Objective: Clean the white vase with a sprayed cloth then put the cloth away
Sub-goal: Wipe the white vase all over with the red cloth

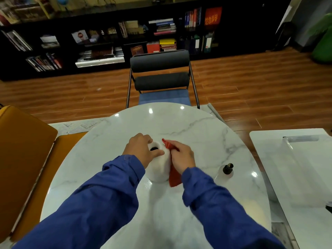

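A white vase (158, 169) stands upright near the middle of the round marble table (188, 126), its dark mouth facing up. My left hand (140, 150) grips the vase around its rim and upper left side. My right hand (183, 157) holds a red cloth (173, 177) against the vase's right side. One end of the cloth sticks up past my fingers and the other hangs down to the tabletop. Blue sleeves cover both of my forearms.
A clear spray bottle (226, 170) with a dark cap stands on the table to the right of the vase. A dark chair (161, 72) faces the table's far side. An orange seat (23, 151) is at the left, a white side table (294, 169) at the right.
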Demonstrator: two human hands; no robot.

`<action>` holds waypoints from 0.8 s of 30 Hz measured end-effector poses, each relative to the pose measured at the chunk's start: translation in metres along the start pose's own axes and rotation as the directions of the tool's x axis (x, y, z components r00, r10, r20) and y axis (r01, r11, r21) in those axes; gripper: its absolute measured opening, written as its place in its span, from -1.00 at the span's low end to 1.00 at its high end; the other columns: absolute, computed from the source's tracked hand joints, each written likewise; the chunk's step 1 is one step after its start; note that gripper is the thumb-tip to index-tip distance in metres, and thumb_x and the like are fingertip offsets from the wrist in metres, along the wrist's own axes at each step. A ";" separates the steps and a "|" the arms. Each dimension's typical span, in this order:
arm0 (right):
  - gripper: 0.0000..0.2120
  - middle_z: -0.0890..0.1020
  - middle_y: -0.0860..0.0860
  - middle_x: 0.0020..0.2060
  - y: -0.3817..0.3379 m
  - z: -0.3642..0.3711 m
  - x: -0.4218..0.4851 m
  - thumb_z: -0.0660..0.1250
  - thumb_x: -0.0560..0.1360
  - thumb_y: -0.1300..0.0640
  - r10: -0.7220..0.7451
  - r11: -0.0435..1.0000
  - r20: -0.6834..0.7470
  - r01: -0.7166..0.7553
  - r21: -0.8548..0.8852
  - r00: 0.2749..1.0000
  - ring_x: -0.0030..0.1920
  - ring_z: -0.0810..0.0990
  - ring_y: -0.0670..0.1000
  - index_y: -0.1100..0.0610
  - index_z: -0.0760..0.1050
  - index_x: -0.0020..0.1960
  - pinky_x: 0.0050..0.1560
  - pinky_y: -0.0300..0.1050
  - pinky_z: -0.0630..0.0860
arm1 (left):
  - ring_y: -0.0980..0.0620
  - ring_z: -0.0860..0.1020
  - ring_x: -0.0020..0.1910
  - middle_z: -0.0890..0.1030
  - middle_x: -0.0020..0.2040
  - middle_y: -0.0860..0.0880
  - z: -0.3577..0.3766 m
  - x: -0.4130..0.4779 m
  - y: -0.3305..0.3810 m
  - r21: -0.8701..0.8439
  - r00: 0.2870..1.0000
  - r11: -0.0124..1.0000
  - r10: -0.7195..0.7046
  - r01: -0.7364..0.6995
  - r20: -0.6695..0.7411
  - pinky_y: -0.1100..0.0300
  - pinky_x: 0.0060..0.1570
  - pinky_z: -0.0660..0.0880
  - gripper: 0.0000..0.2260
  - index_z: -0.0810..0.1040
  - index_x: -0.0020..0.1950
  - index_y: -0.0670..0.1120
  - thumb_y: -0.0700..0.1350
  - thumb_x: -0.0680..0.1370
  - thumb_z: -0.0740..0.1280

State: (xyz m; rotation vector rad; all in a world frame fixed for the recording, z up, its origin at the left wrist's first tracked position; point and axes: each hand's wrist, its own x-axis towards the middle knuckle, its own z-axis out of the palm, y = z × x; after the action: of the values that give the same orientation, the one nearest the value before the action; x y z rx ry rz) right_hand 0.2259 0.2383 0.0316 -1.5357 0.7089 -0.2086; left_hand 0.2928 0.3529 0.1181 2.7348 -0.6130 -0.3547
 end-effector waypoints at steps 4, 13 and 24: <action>-0.70 0.69 -0.05 0.03 0.027 -0.008 0.015 0.25 0.49 0.26 0.235 0.972 0.066 -0.233 -0.045 0.970 0.13 0.61 0.03 -0.01 0.67 0.04 0.28 -0.03 0.49 | -0.08 0.49 0.12 0.52 0.13 -0.08 -0.002 0.001 0.001 0.005 1.000 1.000 0.001 -0.001 0.009 0.15 0.05 0.42 -0.47 0.51 0.21 -0.12 0.17 0.38 0.45; -0.67 0.70 -0.03 -0.03 0.067 0.003 -0.021 0.31 0.39 0.26 0.346 0.938 -0.089 -0.342 0.063 0.934 0.05 0.63 0.07 -0.02 0.66 0.07 0.21 -0.02 0.53 | -0.06 0.49 0.12 0.51 0.13 -0.07 0.000 0.001 0.000 -0.013 1.000 1.000 0.003 -0.003 0.017 0.16 0.05 0.42 -0.48 0.51 0.21 -0.11 0.16 0.38 0.45; -0.79 0.70 0.00 -0.14 0.070 0.005 -0.042 0.31 0.44 0.20 0.408 0.911 -0.104 -0.396 0.118 0.907 -0.04 0.64 0.10 -0.08 0.65 -0.16 0.12 0.01 0.57 | -0.07 0.49 0.12 0.51 0.13 -0.08 -0.001 0.004 0.000 0.007 1.000 1.000 0.005 -0.006 0.030 0.14 0.07 0.44 -0.46 0.50 0.22 -0.12 0.17 0.38 0.44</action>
State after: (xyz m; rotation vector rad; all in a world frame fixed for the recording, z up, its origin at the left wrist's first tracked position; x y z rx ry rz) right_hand 0.1744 0.2702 -0.0239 -1.2606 1.0863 -0.0268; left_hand 0.2963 0.3516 0.1184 2.7385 -0.6306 -0.3935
